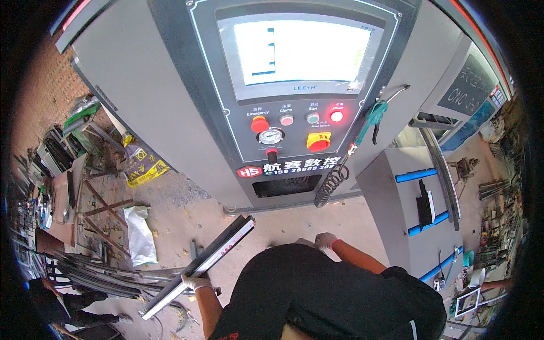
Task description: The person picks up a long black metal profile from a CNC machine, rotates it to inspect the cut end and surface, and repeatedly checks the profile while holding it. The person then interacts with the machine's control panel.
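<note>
My left hand (195, 282), in a white glove, is closed around a long metal profile (207, 255). The profile is dark along one side and pale along the other, with small red marks on the pale face. It slants from the lower left up toward the foot of the machine. My right hand (325, 241), also gloved, hangs low in front of my body, below the machine's control panel (289, 127). Its fingers are too small and turned away to make out. A lit screen (317, 54) fills the top of the panel, above buttons, a pressure gauge (271, 136) and a yellow-red switch (318, 142).
A green air gun (374, 119) hangs at the panel's right on a coiled hose (331, 184). To the right stands a grey table with blue rollers (416, 175). Metal profiles (102, 277) lie at the left, near a white sack (140, 235) and another person (73, 300).
</note>
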`<state>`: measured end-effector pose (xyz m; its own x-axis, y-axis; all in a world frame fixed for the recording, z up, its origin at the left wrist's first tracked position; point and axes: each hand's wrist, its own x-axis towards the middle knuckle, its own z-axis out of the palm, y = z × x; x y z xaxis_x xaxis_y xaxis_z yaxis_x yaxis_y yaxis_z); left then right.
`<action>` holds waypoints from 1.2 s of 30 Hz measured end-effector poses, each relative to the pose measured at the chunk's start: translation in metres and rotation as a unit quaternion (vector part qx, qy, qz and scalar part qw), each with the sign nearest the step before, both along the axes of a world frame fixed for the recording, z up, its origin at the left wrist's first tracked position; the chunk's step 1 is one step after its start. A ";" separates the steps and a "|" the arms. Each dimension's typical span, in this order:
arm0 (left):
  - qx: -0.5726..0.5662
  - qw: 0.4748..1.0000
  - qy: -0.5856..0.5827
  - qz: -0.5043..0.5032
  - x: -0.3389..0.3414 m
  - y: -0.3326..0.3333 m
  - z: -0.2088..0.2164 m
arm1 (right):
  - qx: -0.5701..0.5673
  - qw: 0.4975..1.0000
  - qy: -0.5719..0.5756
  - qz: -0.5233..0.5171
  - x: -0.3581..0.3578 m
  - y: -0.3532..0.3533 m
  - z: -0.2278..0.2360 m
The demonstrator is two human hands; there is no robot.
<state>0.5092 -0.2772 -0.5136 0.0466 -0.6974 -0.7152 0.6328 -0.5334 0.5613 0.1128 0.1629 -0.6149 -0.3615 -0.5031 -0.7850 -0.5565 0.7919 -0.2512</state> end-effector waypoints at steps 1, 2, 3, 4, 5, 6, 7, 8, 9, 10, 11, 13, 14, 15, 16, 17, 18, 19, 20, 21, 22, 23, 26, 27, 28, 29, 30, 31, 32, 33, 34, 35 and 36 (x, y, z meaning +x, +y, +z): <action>-0.002 1.000 -0.012 0.001 0.000 0.002 0.002 | 0.001 1.000 0.003 -0.003 0.000 0.001 0.006; 0.020 0.999 -0.023 0.023 -0.001 0.001 0.005 | 0.003 1.000 0.001 -0.005 -0.001 0.003 0.012; -0.005 1.000 -0.017 0.024 -0.004 0.006 0.006 | 0.007 1.000 0.014 0.012 -0.001 0.006 0.017; -0.027 0.999 0.001 0.030 -0.006 0.010 0.008 | -0.003 1.000 0.015 0.002 -0.002 0.009 0.023; -0.019 0.999 -0.007 0.041 -0.008 0.013 0.010 | -0.011 1.000 0.012 -0.006 -0.003 0.012 0.027; -0.025 0.999 -0.003 0.042 -0.010 0.016 0.013 | -0.003 1.000 0.011 -0.011 -0.005 0.016 0.031; -0.032 0.998 0.022 0.050 -0.013 0.019 0.014 | -0.014 1.000 0.007 -0.016 -0.007 0.021 0.034; -0.040 0.997 0.020 0.058 -0.017 0.023 0.014 | -0.031 0.999 0.012 -0.018 -0.009 0.025 0.036; -0.048 0.996 0.017 0.067 -0.019 0.027 0.015 | -0.036 0.999 0.017 -0.015 -0.011 0.030 0.038; -0.053 0.995 0.018 0.080 -0.022 0.030 0.015 | -0.027 0.999 0.020 0.001 -0.013 0.034 0.039; -0.054 0.995 0.025 0.081 -0.024 0.034 0.016 | -0.079 0.996 0.027 0.034 -0.015 0.040 0.040; -0.048 0.993 0.051 0.097 -0.029 0.041 0.017 | -0.027 0.999 0.031 0.005 -0.017 0.050 0.042; -0.045 0.991 0.066 0.106 -0.030 0.045 0.019 | -0.005 0.999 0.032 -0.006 -0.019 0.052 0.042; -0.045 0.991 0.074 0.098 -0.032 0.048 0.023 | -0.026 0.999 0.036 0.012 -0.019 0.059 0.042; -0.060 0.991 0.072 0.098 -0.033 0.053 0.026 | -0.034 0.999 0.029 0.007 -0.019 0.064 0.042; -0.063 0.990 0.068 0.106 -0.037 0.058 0.029 | -0.037 0.999 0.022 0.012 -0.020 0.070 0.040; -0.069 0.989 0.069 0.112 -0.039 0.065 0.033 | -0.027 0.999 0.017 0.023 -0.020 0.078 0.038; -0.071 0.987 0.095 0.104 -0.040 0.072 0.038 | -0.011 0.999 0.024 0.033 -0.021 0.084 0.035; -0.077 0.986 0.104 0.108 -0.042 0.080 0.043 | -0.041 0.999 0.024 0.025 -0.022 0.094 0.031; -0.083 0.984 0.113 0.110 -0.045 0.088 0.046 | -0.054 0.998 0.030 0.020 -0.023 0.102 0.025; -0.093 0.981 0.128 0.110 -0.047 0.097 0.050 | -0.045 0.998 0.033 0.018 -0.024 0.112 0.020; -0.086 0.985 0.111 0.102 -0.048 0.105 0.055 | -0.025 1.000 0.012 -0.008 -0.026 0.122 0.014; -0.093 0.983 0.107 0.116 -0.052 0.131 0.070 | 0.000 1.000 0.001 -0.002 -0.032 0.149 0.001; -0.092 0.983 0.109 0.117 -0.053 0.141 0.076 | -0.034 0.987 0.014 0.159 -0.032 0.155 -0.002; -0.097 0.983 0.113 0.111 -0.054 0.151 0.084 | -0.059 0.992 0.001 0.115 -0.034 0.161 -0.004; -0.102 0.982 0.118 0.105 -0.056 0.163 0.091 | -0.041 0.996 -0.004 0.081 -0.035 0.166 -0.005; -0.105 0.981 0.127 0.100 -0.058 0.174 0.099 | 0.005 0.998 -0.009 0.062 -0.037 0.170 -0.004; -0.103 0.982 0.126 0.101 -0.061 0.185 0.108 | 0.045 0.997 -0.023 0.050 -0.038 0.172 -0.004; -0.108 0.980 0.132 0.100 -0.063 0.196 0.116 | 0.021 0.995 -0.009 0.093 -0.039 0.175 -0.003; -0.109 0.979 0.142 0.099 -0.063 0.207 0.124 | -0.002 0.991 0.005 0.137 -0.041 0.178 -0.001; -0.122 0.976 0.161 0.085 -0.066 0.217 0.131 | 0.005 0.981 0.017 0.191 -0.041 0.181 -0.001; -0.114 0.978 0.144 0.099 -0.067 0.225 0.137 | 0.007 0.996 -0.010 0.092 -0.043 0.185 0.000; -0.101 0.984 0.110 0.101 -0.068 0.231 0.142 | -0.003 0.999 -0.012 0.049 -0.043 0.188 0.000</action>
